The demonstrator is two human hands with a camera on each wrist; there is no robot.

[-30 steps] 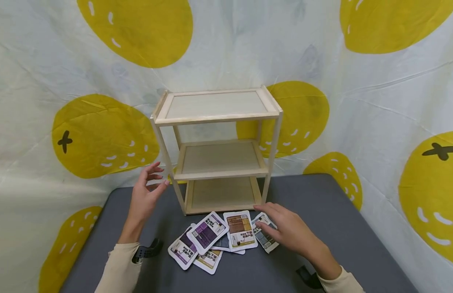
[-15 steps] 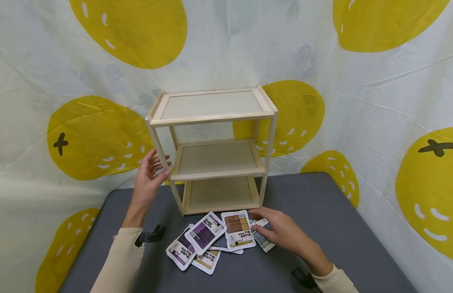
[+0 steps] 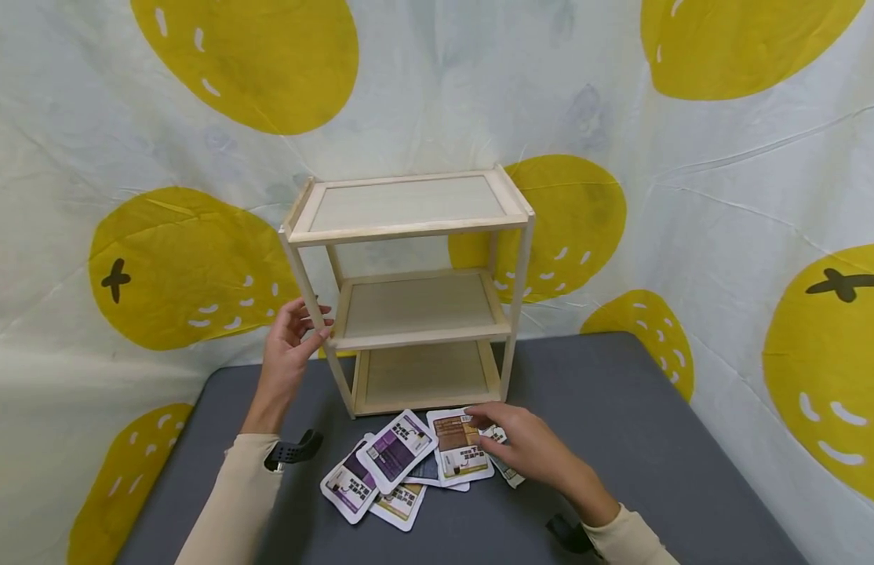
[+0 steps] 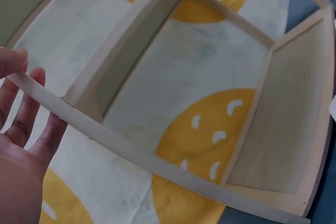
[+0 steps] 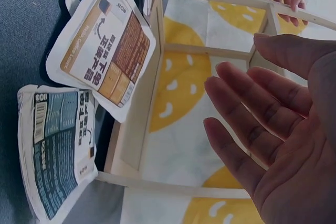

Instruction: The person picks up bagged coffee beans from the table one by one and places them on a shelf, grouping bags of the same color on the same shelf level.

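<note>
My left hand (image 3: 285,353) holds the front left post of a three-tier wooden shelf (image 3: 423,337), thumb in front and fingers behind. The left wrist view shows this thumb and fingers around the post (image 4: 121,142). Low over the right side of a pile of flat printed packets hovers my right hand (image 3: 536,447), fingers loosely extended and nothing in them. Under it lie a brown-and-white packet (image 5: 110,45) and a crumpled blue-grey packet (image 5: 58,150), partly hidden by the hand in the head view. A purple packet (image 3: 398,451) tops the pile's left part.
The shelf stands toward the back of a dark grey table (image 3: 620,408), its tiers bare. The packets overlap just in front of its bottom tier. A pale cloth (image 3: 691,141) with yellow fruit prints hangs behind and at the sides.
My left hand has moved to the shelf's left post and taken hold of it. My right hand has shifted left over the packets. The view has turned slightly.
</note>
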